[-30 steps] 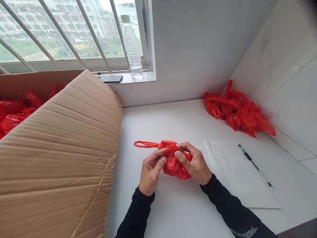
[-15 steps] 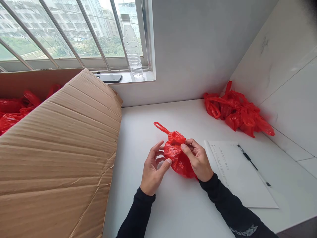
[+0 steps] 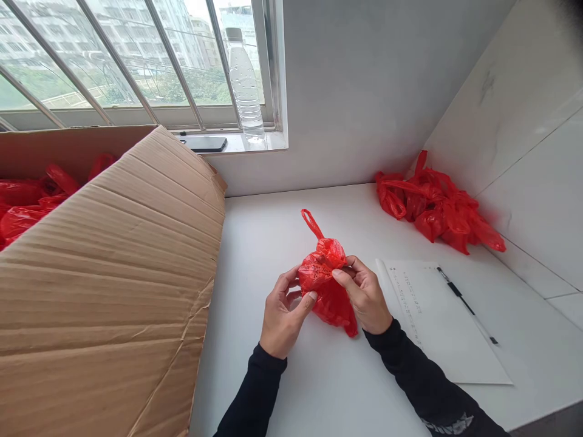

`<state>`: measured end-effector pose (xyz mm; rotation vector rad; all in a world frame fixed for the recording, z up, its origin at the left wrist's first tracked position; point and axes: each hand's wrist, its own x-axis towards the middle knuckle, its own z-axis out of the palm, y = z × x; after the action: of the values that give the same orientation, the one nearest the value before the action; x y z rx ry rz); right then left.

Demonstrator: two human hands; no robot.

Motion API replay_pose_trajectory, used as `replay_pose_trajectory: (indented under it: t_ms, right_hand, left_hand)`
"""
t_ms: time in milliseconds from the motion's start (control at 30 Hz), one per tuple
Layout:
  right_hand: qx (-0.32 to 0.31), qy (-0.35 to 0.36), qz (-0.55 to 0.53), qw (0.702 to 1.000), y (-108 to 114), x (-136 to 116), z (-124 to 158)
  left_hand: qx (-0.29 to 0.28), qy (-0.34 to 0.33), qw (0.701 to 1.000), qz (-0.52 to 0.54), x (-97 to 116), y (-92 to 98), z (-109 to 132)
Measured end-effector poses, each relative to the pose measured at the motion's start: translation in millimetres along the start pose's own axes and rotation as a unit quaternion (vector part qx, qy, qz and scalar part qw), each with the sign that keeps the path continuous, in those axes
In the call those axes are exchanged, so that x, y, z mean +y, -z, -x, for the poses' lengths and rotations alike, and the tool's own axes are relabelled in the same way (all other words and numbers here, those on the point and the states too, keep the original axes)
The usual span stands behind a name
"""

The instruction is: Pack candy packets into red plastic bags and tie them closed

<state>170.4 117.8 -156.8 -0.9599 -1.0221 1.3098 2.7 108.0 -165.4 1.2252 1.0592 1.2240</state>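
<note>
A red plastic bag [image 3: 325, 279], crumpled and with a looped handle sticking up, is held between both hands just over the white table [image 3: 255, 243]. Dark marks, too small to read, show on its middle. My left hand [image 3: 286, 309] grips the bag's left side, thumb in front and fingers behind. On the right side, my right hand [image 3: 364, 294] pinches the plastic between thumb and fingers. Whatever the bag contains is hidden.
At left a large cardboard box [image 3: 136, 273] holds several red bags [image 3: 27, 206]. More red bags [image 3: 437, 203] lie heaped in the right corner. A notebook [image 3: 446, 321] with a pen [image 3: 464, 300] lies at right. On the windowsill are a water bottle [image 3: 246, 91] and a phone [image 3: 204, 144].
The red bag has turned a little in my hands: its looped handle has swung up and right, and its lower tail now shows beside my right hand. Both hands keep their hold.
</note>
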Motion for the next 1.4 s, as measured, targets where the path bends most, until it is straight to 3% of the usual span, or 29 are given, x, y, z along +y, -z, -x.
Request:
replay_pose_trajectory:
  t_ms: [1400]
  right_hand:
    - [-0.012,0.004,0.031,0.999,1.7,-3.7,-0.4]
  left_hand:
    - [0.008,-0.013,1.000,0.006,2.2,-0.4,0.8]
